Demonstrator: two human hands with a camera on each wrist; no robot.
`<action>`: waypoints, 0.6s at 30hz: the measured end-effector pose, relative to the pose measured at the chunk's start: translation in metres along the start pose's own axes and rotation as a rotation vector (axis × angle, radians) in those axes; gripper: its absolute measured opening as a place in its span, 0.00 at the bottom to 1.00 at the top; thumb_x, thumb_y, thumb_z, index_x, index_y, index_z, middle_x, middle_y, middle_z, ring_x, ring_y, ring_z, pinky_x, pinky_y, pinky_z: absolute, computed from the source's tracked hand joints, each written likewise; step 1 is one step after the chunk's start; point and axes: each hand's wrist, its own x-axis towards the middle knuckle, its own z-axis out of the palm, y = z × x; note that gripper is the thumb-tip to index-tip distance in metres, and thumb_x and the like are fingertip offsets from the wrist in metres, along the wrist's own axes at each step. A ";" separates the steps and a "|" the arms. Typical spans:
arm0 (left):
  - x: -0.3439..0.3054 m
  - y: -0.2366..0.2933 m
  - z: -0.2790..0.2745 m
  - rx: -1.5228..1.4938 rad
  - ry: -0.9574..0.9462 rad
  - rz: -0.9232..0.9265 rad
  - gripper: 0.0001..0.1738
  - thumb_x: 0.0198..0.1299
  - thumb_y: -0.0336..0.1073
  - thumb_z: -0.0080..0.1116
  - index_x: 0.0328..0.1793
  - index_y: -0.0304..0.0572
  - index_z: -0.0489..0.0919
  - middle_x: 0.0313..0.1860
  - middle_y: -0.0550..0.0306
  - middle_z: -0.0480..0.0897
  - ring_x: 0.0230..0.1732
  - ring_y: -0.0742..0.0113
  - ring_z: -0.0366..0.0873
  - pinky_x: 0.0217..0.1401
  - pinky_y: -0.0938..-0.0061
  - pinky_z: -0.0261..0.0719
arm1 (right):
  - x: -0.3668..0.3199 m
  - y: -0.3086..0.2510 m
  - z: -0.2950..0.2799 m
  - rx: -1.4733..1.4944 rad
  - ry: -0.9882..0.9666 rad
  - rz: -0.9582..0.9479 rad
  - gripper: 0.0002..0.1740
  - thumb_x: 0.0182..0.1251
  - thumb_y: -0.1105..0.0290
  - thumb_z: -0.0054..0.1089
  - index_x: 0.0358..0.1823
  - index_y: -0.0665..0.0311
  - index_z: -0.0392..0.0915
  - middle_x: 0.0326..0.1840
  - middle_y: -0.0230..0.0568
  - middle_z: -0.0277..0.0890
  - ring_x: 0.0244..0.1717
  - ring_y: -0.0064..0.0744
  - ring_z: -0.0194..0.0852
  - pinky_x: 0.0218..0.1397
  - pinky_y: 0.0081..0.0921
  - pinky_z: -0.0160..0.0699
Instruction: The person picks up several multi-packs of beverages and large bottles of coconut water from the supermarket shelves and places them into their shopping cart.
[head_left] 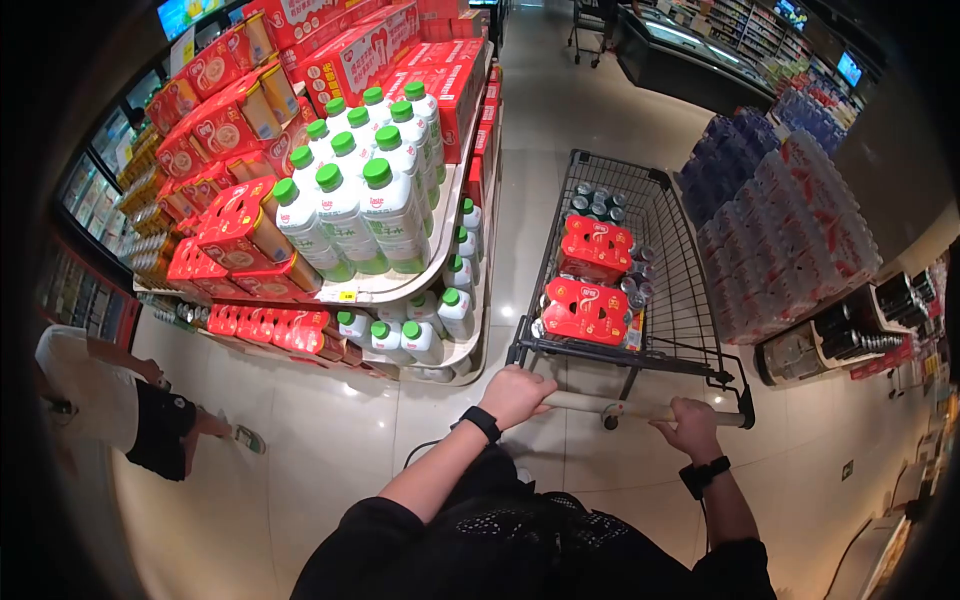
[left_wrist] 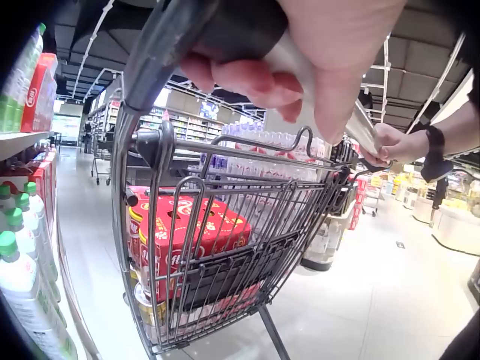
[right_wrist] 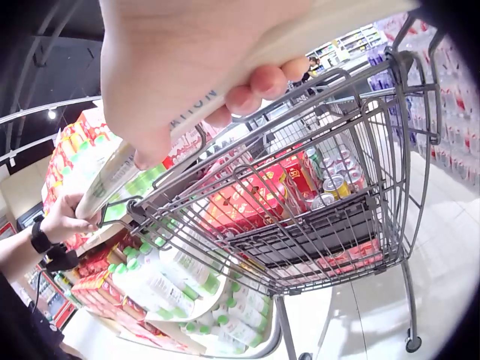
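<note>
A dark wire shopping cart (head_left: 690, 300) stands right in front of me. Its pale handle (head_left: 580, 402) runs crosswise below the basket. Near the bar's left end, my left hand (head_left: 516, 397) grips it, curled fingers showing from beneath in the left wrist view. Toward the right end, my right hand (head_left: 692, 428) holds the same bar, and the right wrist view shows its fingers (right_wrist: 268, 81) wrapped round it. Inside the basket are two red carton packs (head_left: 585, 312), one behind the other. Silver cans (head_left: 640, 285) lie beside them, with several dark-topped cans (head_left: 598, 203) farther forward.
Close on the left, a tiered display holds green-capped white bottles (head_left: 388, 215) and red boxes (head_left: 240, 220). A person (head_left: 105, 390) is at the far left. Shrink-wrapped bottle packs (head_left: 790, 240) are stacked on the right. Ahead are a freezer case (head_left: 690, 65) and another cart (head_left: 590, 28).
</note>
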 end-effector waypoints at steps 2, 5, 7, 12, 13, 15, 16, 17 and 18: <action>-0.020 0.008 0.002 0.008 -0.013 0.022 0.18 0.49 0.49 0.69 0.38 0.51 0.76 0.27 0.63 0.80 0.34 0.59 0.81 0.39 0.62 0.74 | -0.023 -0.013 0.005 0.001 0.010 0.012 0.27 0.51 0.46 0.72 0.25 0.62 0.70 0.22 0.45 0.73 0.26 0.51 0.75 0.31 0.42 0.72; -0.046 0.013 -0.005 -0.011 -0.027 0.078 0.18 0.48 0.48 0.69 0.39 0.51 0.75 0.27 0.64 0.80 0.34 0.59 0.82 0.39 0.62 0.74 | -0.050 -0.041 0.005 0.010 0.035 0.038 0.27 0.51 0.45 0.71 0.25 0.62 0.70 0.21 0.45 0.72 0.26 0.52 0.75 0.31 0.43 0.72; -0.065 0.014 -0.006 -0.056 -0.024 0.117 0.18 0.48 0.48 0.69 0.39 0.51 0.75 0.27 0.63 0.79 0.34 0.59 0.82 0.38 0.62 0.74 | -0.071 -0.065 0.008 0.011 0.039 0.069 0.27 0.50 0.46 0.71 0.25 0.62 0.70 0.21 0.46 0.72 0.26 0.52 0.74 0.31 0.43 0.72; -0.108 -0.008 -0.013 -0.122 0.004 0.237 0.18 0.48 0.47 0.69 0.40 0.51 0.76 0.25 0.63 0.78 0.32 0.59 0.81 0.37 0.63 0.74 | -0.110 -0.129 0.028 -0.019 0.056 0.159 0.27 0.48 0.47 0.72 0.25 0.63 0.69 0.21 0.46 0.71 0.25 0.53 0.73 0.30 0.44 0.71; -0.117 -0.017 -0.012 -0.132 0.008 0.279 0.18 0.48 0.47 0.69 0.41 0.51 0.77 0.26 0.62 0.78 0.32 0.59 0.81 0.36 0.63 0.74 | -0.117 -0.146 0.031 -0.016 0.071 0.177 0.26 0.47 0.47 0.72 0.25 0.62 0.70 0.21 0.45 0.71 0.25 0.52 0.73 0.29 0.43 0.71; -0.131 -0.031 -0.018 -0.169 0.001 0.333 0.17 0.49 0.47 0.68 0.41 0.51 0.77 0.27 0.62 0.78 0.33 0.59 0.81 0.37 0.63 0.74 | -0.124 -0.180 0.037 -0.012 0.110 0.210 0.25 0.46 0.47 0.71 0.25 0.61 0.71 0.21 0.44 0.71 0.25 0.50 0.74 0.29 0.42 0.71; -0.142 -0.039 -0.010 -0.167 0.002 0.358 0.17 0.50 0.47 0.68 0.41 0.51 0.77 0.27 0.61 0.78 0.33 0.59 0.81 0.37 0.63 0.74 | -0.131 -0.192 0.061 -0.017 0.143 0.231 0.26 0.46 0.47 0.72 0.26 0.61 0.71 0.21 0.44 0.71 0.24 0.50 0.73 0.28 0.42 0.70; -0.149 -0.045 -0.015 -0.143 -0.053 0.371 0.16 0.51 0.46 0.67 0.40 0.50 0.76 0.29 0.60 0.79 0.35 0.57 0.81 0.37 0.61 0.75 | -0.136 -0.208 0.062 -0.032 0.141 0.255 0.26 0.46 0.46 0.72 0.26 0.61 0.71 0.21 0.44 0.71 0.24 0.50 0.73 0.28 0.42 0.70; -0.153 -0.051 -0.018 -0.137 -0.087 0.381 0.16 0.51 0.46 0.67 0.40 0.50 0.76 0.30 0.59 0.79 0.35 0.56 0.81 0.38 0.61 0.75 | -0.139 -0.222 0.063 -0.049 0.138 0.274 0.26 0.46 0.46 0.72 0.26 0.61 0.71 0.21 0.44 0.71 0.24 0.50 0.73 0.28 0.42 0.70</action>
